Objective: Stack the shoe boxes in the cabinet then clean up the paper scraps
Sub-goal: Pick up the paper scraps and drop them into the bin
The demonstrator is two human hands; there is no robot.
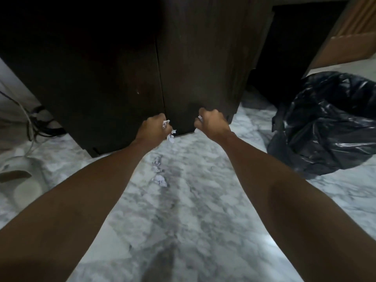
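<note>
A dark wooden cabinet (126,58) stands in front of me with both doors closed; no shoe boxes show. My left hand (153,128) grips white paper scraps (169,135) that stick out of its fist, low at the cabinet's foot. My right hand (211,123) is curled round more white scraps (200,119) beside it, close against the right door. Two more crumpled paper scraps lie on the marble floor, one (157,166) nearer the cabinet and one (161,181) nearer me, between my forearms.
A black rubbish bag (325,123) sits open on the floor to the right. Cables (34,123) hang at the left by the wall, with a pale round object (24,180) below them. A brown cardboard box (345,49) stands at the far right.
</note>
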